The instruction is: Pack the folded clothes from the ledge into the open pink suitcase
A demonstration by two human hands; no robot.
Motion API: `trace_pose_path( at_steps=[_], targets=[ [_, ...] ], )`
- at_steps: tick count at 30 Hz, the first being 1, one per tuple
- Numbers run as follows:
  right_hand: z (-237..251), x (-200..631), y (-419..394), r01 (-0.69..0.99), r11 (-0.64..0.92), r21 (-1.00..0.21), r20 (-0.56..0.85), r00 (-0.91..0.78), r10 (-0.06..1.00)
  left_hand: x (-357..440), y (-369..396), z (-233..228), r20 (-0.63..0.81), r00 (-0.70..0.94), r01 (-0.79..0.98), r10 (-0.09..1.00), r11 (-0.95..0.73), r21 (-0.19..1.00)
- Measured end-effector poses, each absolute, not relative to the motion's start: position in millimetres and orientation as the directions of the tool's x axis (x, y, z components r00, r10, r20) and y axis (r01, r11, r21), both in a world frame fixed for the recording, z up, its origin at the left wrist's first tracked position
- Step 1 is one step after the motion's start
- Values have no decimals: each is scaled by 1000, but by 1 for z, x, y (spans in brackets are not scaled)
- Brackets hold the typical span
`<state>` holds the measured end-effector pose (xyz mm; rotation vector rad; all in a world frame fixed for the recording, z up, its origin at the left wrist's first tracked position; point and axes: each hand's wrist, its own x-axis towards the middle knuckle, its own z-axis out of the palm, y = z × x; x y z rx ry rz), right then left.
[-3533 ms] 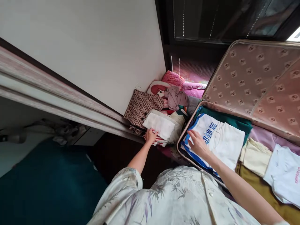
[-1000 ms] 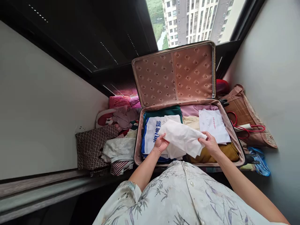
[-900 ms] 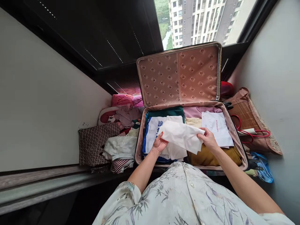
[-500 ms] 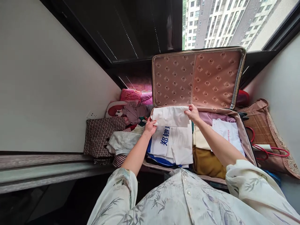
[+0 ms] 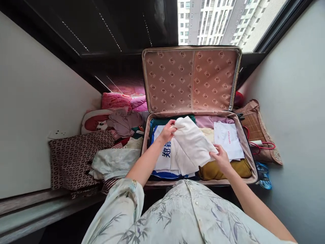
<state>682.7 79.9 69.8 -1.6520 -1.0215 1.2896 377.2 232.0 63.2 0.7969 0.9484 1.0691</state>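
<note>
Beneath the window, the open suitcase is receiving a folded white garment; left hand and right hand are gripping its opposite ends. Next, probably lowering it flat onto the clothes beneath both hands.

Beyond both grips the upright lid blocks any reach farther back. Between the left grip and right grip the cloth spans the gap above the packed suitcase. Left of the left grip, a clothes heap and pillow crowd the ledge. Right of the right grip, a bag sits against the wall. Open air lies above the clothes, nearer the body.
</note>
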Motion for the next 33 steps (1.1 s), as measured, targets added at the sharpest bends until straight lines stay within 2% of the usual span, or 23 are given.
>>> trace_pose_path(
  at_steps=[2,4,5,6,8,10,13,16,19,22,24,27,30,31,33],
  targets=[
    [60,704,55,202,-390,-898,-342,235,910,421,251,64,-196,242,-168,950,240,956],
    [51,719,38,418,-405,-813,-303,291,908,462,257,61,-172,208,181,963,135,974],
    [47,724,32,550,-393,-737,-259,307,916,479,253,59,-152,191,395,970,66,916],
    [45,727,27,672,-361,-647,-202,305,931,493,246,56,-125,197,590,972,-15,807],
    [40,727,20,850,-241,-469,-81,230,970,516,223,47,-74,295,815,952,-211,539],
    [35,721,18,937,-98,-335,-19,97,995,531,195,35,-40,471,827,881,-425,367],
    [18,706,26,982,36,-184,-91,-53,994,540,165,12,-69,675,716,735,-630,301],
    [-7,698,39,994,72,-86,-266,-93,960,544,159,-8,-214,707,704,674,-639,312],
    [-26,702,45,993,113,-41,-327,-120,937,550,163,-15,-296,692,721,659,-611,326],
    [-31,714,40,986,164,-13,-302,-161,940,548,154,-9,-273,714,697,644,-617,366],
    [-28,722,36,985,173,6,-272,-165,948,533,136,-4,-198,705,688,681,-589,423],
    [-22,726,34,987,163,-4,-201,-160,966,475,94,2,-7,545,676,838,-435,594],
    [-7,704,40,971,196,-134,-84,-208,974,375,44,14,180,118,632,976,-214,744],
    [0,688,44,947,238,-216,-38,-252,967,336,27,19,213,-68,625,975,-125,771],
    [17,645,54,848,349,-400,46,-362,931,259,-2,28,171,-408,593,897,118,796]
  ],
)
